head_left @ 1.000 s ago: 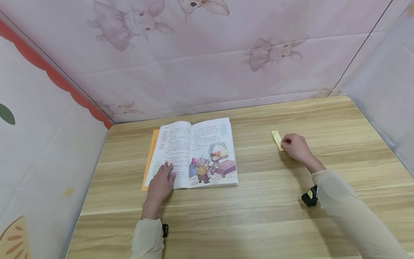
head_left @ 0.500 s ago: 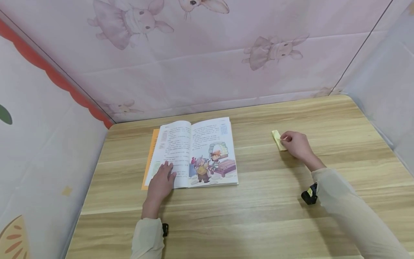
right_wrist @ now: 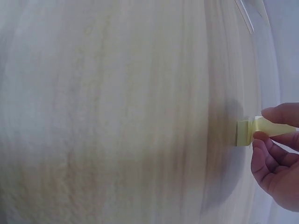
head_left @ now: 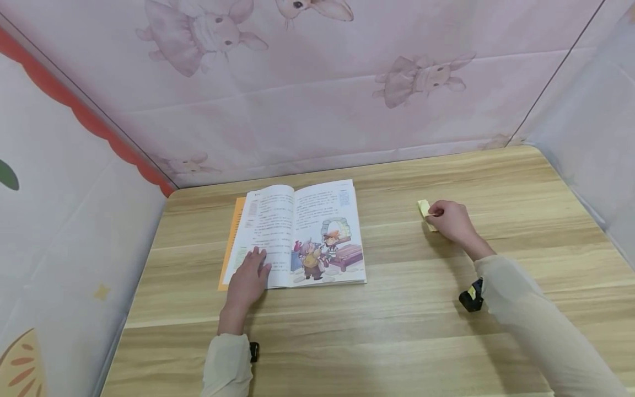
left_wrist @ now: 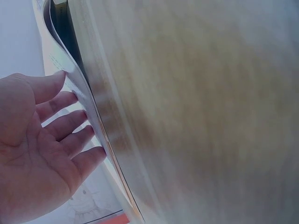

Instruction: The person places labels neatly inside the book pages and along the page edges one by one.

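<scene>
An open picture book [head_left: 319,207] lies on the wooden table, text on its left page and a cartoon on the right one. My left hand [head_left: 246,280] rests on the lower left page with fingers spread; in the left wrist view the fingertips [left_wrist: 88,130] touch the curved page. To the right of the book is a narrow pad of yellow sticky notes [head_left: 423,206]. My right hand [head_left: 452,223] pinches the top sticky note [right_wrist: 275,128] between thumb and fingers, and that sheet bends up from the pad [right_wrist: 242,134]. The hand covers the pad's near end in the head view.
An orange cover edge [head_left: 229,248] shows along the book's left side. The wood-grain table [head_left: 367,336] meets a pink rabbit-print wall [head_left: 317,116] at the back. Pale side walls stand left and right. A black wrist camera [head_left: 471,296] hangs under the right sleeve.
My right hand has shifted slightly left over the pad, and its fingers now lift the top sticky note. The left hand and the book stay where they were.
</scene>
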